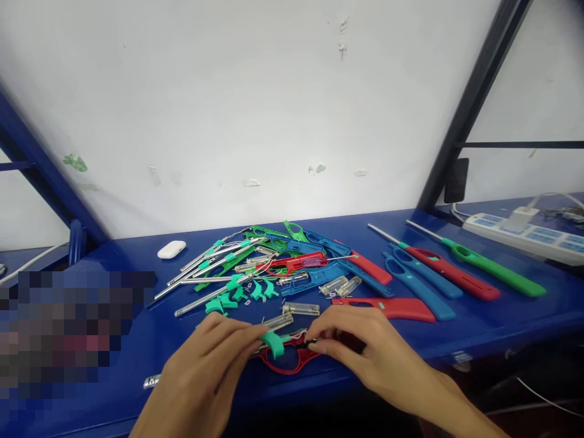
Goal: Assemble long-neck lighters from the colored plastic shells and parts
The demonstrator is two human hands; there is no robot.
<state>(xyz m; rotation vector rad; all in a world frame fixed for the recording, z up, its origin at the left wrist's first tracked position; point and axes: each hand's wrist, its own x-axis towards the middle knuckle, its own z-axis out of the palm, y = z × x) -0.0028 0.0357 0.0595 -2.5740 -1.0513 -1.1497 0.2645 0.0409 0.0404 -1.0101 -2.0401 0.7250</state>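
Your red looped shell (308, 357) is crosswise near the front edge of the surface (483, 330), curved green piece (275, 345) at its loop.

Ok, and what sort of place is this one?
Probably an assembly or repair workbench: loose metal tubes lie on a blue table, the left hand and right hand are at a red casing, and a whole-looking green lighter lies rightward.

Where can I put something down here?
On the blue table left of the white case, or in front of the green lighter. It's crowded in the middle with handles and metal tubes, and between the left hand and right hand.
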